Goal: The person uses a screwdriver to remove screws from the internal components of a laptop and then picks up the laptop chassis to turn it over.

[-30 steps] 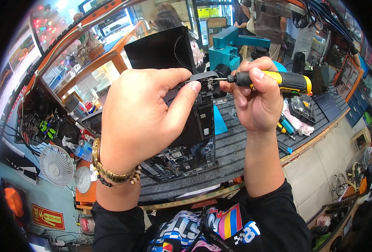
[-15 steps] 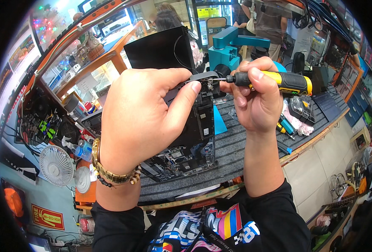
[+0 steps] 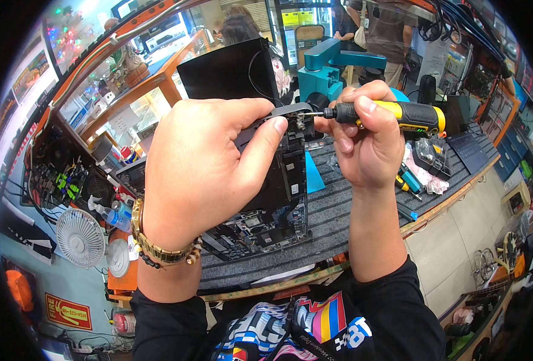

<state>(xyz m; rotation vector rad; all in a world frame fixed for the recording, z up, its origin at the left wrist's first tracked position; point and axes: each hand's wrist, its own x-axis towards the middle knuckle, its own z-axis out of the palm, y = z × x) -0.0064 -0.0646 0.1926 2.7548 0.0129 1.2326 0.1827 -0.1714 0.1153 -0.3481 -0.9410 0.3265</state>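
My left hand (image 3: pixel 203 165) pinches a grey strip-like piece (image 3: pixel 289 109) and the metal hinge area beside it, at the top of an opened black laptop (image 3: pixel 287 180) with exposed internal parts. My right hand (image 3: pixel 369 138) grips a yellow-and-black electric screwdriver (image 3: pixel 420 119) held level, its bit pointing left into the small metal fitting (image 3: pixel 302 122) by the grey piece. Behind my fingers stands a dark screen panel (image 3: pixel 221 66) with a thin cable. A blue sheet (image 3: pixel 316 174) lies beside the laptop, partly behind it.
A grey striped bench mat (image 3: pixel 332 222) carries tools, a clear case (image 3: pixel 429 159) and another laptop (image 3: pixel 471 153). A teal clamp arm (image 3: pixel 317 75) rises behind my hands. A white fan (image 3: pixel 80 234) and bottles stand left. People (image 3: pixel 384 36) are beyond the bench's partition.
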